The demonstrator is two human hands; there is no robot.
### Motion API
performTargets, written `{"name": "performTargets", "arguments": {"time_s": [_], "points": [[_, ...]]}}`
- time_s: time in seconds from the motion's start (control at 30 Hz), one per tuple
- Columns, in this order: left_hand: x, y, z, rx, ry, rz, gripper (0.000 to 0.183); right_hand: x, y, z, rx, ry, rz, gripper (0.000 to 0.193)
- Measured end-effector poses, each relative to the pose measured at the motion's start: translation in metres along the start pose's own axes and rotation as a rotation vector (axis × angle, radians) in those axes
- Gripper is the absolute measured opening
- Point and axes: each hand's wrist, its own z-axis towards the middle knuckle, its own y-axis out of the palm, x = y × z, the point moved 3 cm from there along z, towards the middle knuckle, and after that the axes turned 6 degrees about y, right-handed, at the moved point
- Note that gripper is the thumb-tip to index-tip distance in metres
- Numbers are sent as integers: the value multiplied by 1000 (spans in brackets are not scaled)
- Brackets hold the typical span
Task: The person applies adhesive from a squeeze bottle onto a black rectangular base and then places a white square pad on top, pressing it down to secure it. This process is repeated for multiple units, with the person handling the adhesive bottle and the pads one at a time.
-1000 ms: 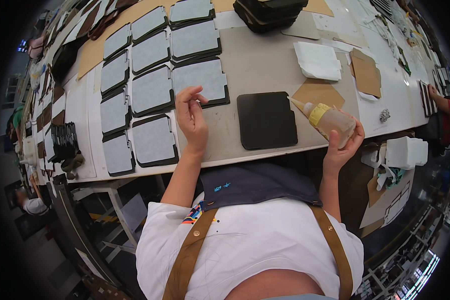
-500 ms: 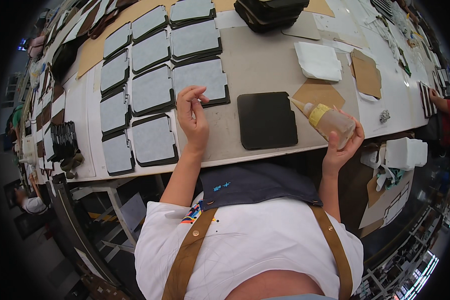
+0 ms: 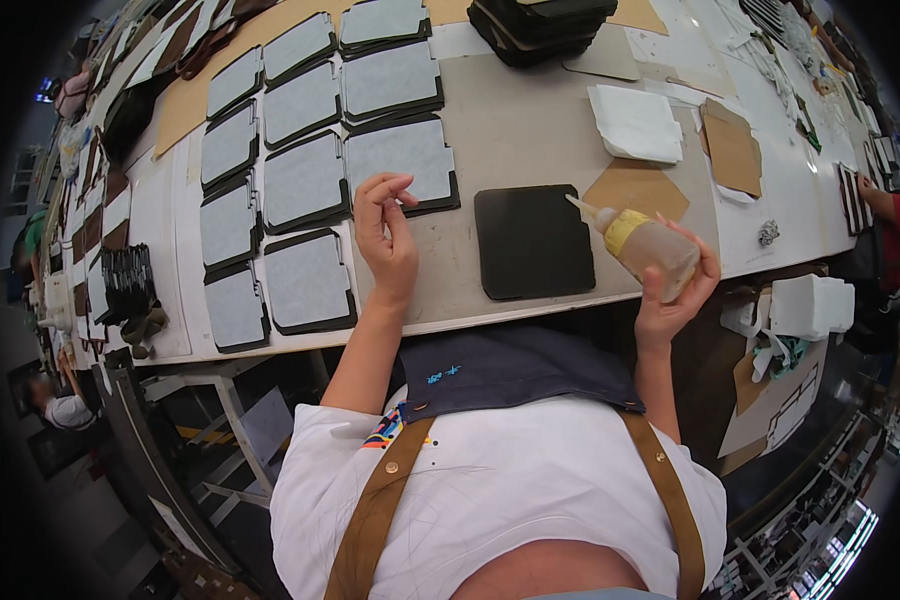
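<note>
My right hand (image 3: 682,285) is wrapped round a clear squeeze bottle (image 3: 652,248) with a yellow band and a narrow pointed nozzle. Tilted to the left, the bottle has its tip just over the upper right corner of a flat black panel (image 3: 535,242). That panel lies by itself near the table's front edge. Left of it, my left hand (image 3: 385,235) hovers with loosely bent fingers and nothing seen in it. Closest to this hand is a grey-faced piece with black edges (image 3: 400,160), one of several such pieces laid in rows.
At the back stands a stack of black panels (image 3: 540,30). White sheets (image 3: 635,122) and brown card pieces (image 3: 635,190) lie on the right of the table (image 3: 460,280). Beyond, another person's hand (image 3: 870,195) touches striped strips. Dark strips (image 3: 130,280) sit at far left.
My right hand has shifted slightly left with the bottle, bringing its nozzle tip over the black panel's upper right corner. My left hand stays almost still.
</note>
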Motion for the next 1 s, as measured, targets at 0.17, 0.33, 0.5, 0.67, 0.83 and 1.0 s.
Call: {"name": "performTargets", "arguments": {"time_s": [0.17,0.33,0.5,0.67,0.83,1.0], "points": [[0,-1,0,12,-7,-10,32,-3,14,-1,-54,-44,45,66],[3,-2,1,14,1,1,32,-5,28,-2,-127,-75,67,68],[2,-3,1,15,1,0,32,-8,47,-3,-183,-98,128,68],[8,-2,4,65,-7,22,32,-9,64,-3,-244,-131,134,68],[9,-2,4,72,-9,12,32,-12,75,1,-310,-132,151,69],[9,-4,3,88,-14,19,31,-13,69,32,-306,132,349,68]]}}
